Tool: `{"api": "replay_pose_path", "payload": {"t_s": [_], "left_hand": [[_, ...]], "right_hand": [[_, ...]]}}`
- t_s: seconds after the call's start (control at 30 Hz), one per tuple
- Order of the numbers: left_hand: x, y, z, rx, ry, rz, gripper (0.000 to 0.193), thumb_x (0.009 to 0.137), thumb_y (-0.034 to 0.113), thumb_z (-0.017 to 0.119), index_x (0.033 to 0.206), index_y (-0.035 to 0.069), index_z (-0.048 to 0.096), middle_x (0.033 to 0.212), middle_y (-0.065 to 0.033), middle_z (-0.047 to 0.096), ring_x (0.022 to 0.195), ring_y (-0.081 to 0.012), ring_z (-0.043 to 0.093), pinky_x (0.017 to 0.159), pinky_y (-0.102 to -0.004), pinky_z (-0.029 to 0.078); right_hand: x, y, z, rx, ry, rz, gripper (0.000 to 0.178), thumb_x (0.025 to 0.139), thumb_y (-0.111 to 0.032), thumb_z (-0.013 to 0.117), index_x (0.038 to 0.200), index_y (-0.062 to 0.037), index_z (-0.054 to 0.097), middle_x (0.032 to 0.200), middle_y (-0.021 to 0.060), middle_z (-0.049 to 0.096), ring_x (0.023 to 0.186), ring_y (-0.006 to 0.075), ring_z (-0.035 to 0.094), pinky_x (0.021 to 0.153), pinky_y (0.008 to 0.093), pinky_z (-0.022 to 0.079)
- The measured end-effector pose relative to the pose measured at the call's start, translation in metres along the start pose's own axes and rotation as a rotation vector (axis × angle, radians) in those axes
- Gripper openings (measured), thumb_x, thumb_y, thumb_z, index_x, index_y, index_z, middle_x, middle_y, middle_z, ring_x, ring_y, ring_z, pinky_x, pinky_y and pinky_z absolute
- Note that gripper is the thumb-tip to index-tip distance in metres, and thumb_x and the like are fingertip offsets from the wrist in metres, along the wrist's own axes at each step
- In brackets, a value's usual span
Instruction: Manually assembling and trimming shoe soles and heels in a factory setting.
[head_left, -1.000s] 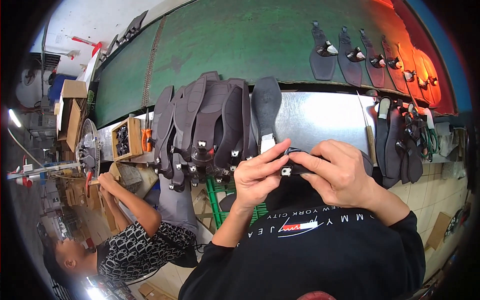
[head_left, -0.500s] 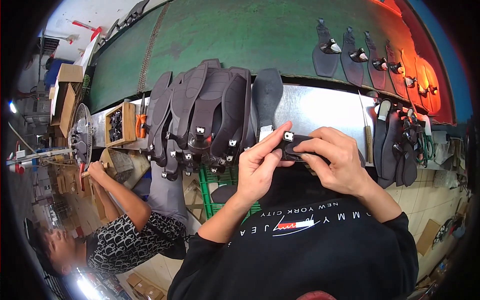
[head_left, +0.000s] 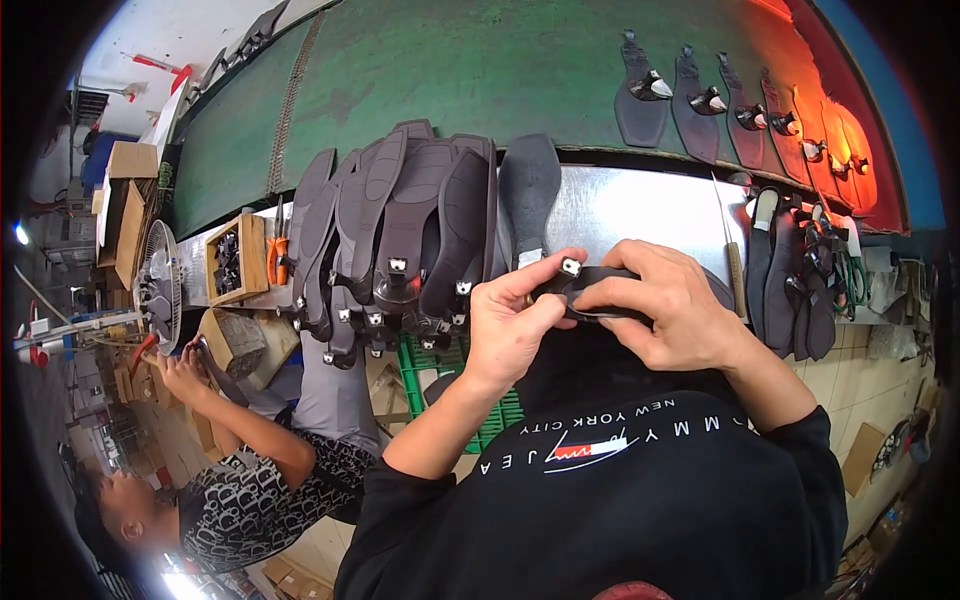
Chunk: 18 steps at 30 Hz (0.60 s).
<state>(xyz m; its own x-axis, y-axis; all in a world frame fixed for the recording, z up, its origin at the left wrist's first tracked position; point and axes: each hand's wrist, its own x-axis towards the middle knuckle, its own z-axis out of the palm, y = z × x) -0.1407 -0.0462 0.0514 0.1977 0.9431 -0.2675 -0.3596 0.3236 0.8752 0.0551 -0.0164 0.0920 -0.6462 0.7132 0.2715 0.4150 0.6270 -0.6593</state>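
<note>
- At the centre of the frame, a person's bare left hand (head_left: 508,325) closes thumb and forefinger on one end of a thin, dark grey, sole-shaped piece (head_left: 598,278), beside its small white-faced black fitting (head_left: 570,267).
- Right of centre, the right hand (head_left: 680,305) pinches the same piece, its fingers curled together over the matte material (the fingertips are partly hidden).
- Left of centre, smooth, curved dark grey soles lie overlapping in a thick pile (head_left: 405,215), with white-faced fittings along its lower edge.
- Behind the hands, a shiny metal worktop (head_left: 625,205) borders a scuffed green belt (head_left: 450,70); more soles lie in a row at upper right, the farthest lit orange.
- At lower left, a co-worker in a black-and-white patterned shirt (head_left: 270,490) sits near a pale wooden block (head_left: 235,340).
</note>
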Motion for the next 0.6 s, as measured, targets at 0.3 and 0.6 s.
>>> {"api": "replay_pose_path", "payload": {"t_s": [0.3,0.6], "left_hand": [[0.004,0.007,0.008,0.018,0.008,0.093,0.041,0.08,-0.01,0.049,0.118,-0.001,0.059,0.116,-0.0092,0.06,0.09,-0.0103,0.061,0.07,-0.0241,0.057],[0.017,0.013,0.028,-0.11,-0.157,-0.096,0.04,0.082,0.001,0.049,0.121,-0.009,0.052,0.114,-0.0162,0.06,0.09,-0.0175,0.064,0.063,-0.0254,0.056]], "right_hand": [[-0.004,-0.001,0.013,0.06,0.127,0.157,0.022,0.062,-0.01,0.073,0.082,-0.0116,0.063,0.078,0.0058,0.054,0.067,0.024,0.057,0.056,0.0339,0.044],[-0.033,0.002,0.01,-0.078,0.467,-0.035,0.014,0.068,-0.02,0.073,0.079,-0.0156,0.064,0.073,0.0057,0.053,0.061,0.0236,0.056,0.052,0.0348,0.043]]}}
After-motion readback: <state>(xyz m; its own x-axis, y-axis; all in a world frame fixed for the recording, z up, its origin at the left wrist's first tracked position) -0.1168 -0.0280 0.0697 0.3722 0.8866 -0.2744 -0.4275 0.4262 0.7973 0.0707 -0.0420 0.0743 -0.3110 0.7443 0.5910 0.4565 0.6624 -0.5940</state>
